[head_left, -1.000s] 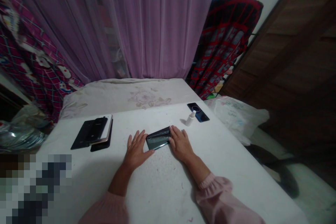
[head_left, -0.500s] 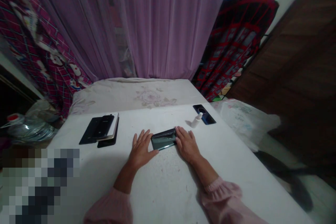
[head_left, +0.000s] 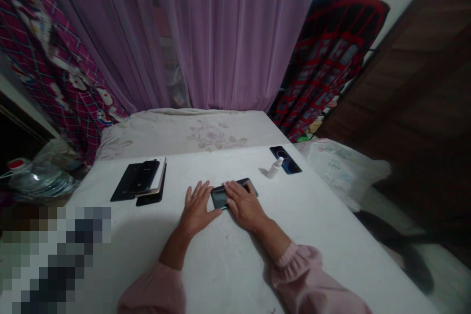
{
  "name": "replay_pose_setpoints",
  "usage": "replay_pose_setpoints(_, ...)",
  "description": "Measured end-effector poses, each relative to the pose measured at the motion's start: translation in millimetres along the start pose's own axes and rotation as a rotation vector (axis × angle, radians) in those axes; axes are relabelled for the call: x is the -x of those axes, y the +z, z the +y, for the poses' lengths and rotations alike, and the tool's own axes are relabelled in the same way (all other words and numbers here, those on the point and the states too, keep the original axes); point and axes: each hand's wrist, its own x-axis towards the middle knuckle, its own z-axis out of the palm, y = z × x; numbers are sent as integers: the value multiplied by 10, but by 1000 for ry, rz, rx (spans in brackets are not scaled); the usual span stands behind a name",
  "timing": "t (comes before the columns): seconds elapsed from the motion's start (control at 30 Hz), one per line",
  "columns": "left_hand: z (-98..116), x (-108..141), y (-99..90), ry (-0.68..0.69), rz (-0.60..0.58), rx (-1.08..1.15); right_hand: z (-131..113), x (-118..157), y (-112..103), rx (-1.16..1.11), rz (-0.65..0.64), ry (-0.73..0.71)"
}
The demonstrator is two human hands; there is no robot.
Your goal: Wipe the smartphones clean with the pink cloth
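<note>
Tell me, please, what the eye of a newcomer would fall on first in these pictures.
A tall, sheer purple curtain fills the back of the view. Below it, at the centre of a white flat surface, a bare right hand lies on a dark glossy smartphone, with a bare left hand at the phone's left edge.

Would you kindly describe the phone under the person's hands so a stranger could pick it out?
Find the white tabletop, then its middle, in front of the person. A dark phone lies flat there, partly under the right hand, with the left hand at its left end. Unlike the stack at left and the phone beside the white bottle, it alone is touched.
</note>
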Motion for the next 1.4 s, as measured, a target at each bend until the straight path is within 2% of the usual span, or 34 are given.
replay_pose_setpoints(0.1,-12,-1,15,9,18,4,236,0,-100,58,12,145)
replay_pose_setpoints(0.2,-11,-5,12,4,17,-3,260,-47,-106,58,11,196)
replay_pose_setpoints(0.37,-3,-7,-2,1,-12,-16,-60,-79,43,-38,3,11)
replay_pose_setpoints(0.5,-19,3,19,16,21,-12,-157,123,69,-50,3,-110)
replay_pose_setpoints(0.63,-30,9,26,26,18,0,49,455,-13,22,-10,-145)
replay_pose_setpoints(0.73,-31,2,15,18,-7,2,285,571,-49,93,18,-31)
replay_pose_setpoints(0.87,-30,-6,4,14,-14,1,431,384,-49,134,36,167)
replay_pose_setpoints(0.97,-24,-5,-3,11,-17,0,319,127,-49,113,3,214)
replay_pose_setpoints(1.07,-14,-2,-11,5,-25,-8,101,-34,-42,50,-14,144)
replay_pose_setpoints(1.17,-5,0,-15,9,-20,-12,-81,-61,-44,-30,-30,69)
replay_pose_setpoints(1.4,12,-1,-6,-9,-20,-4,-147,-209,-118,-133,-61,14)
